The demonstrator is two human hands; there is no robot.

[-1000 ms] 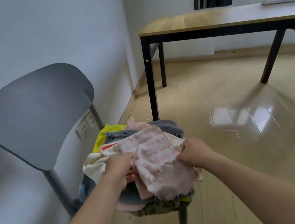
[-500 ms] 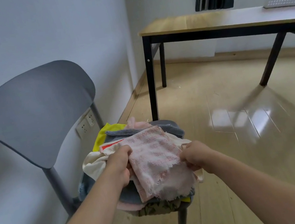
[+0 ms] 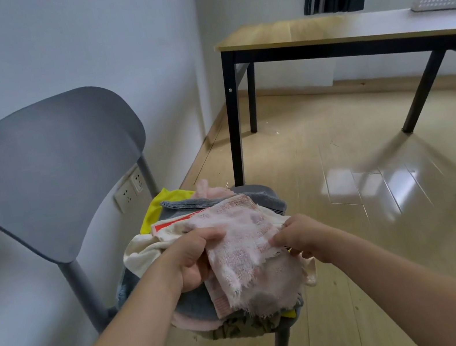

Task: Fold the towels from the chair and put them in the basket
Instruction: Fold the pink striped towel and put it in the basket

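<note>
Frayed pink towel (image 3: 243,249) pinched by both the left hand (image 3: 193,258) and right hand (image 3: 302,239), above the pile heaped on the chair (image 3: 47,174) seat; bare floor (image 3: 344,182) beside.

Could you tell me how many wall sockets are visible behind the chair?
2, side by side low on the wall: one socket nearer the chair's backrest, another socket just right of it. The backrest may hide more.

Since a second ago the left hand (image 3: 194,260) has slid up the near left edge of the frayed pale-pink terry towel (image 3: 247,248) and now pinches it higher, thumb on top. The right hand (image 3: 302,239) has shifted from a closed fist over the right edge to a fingertip pinch. Between the two grips the cloth is drawn flatter.
</note>
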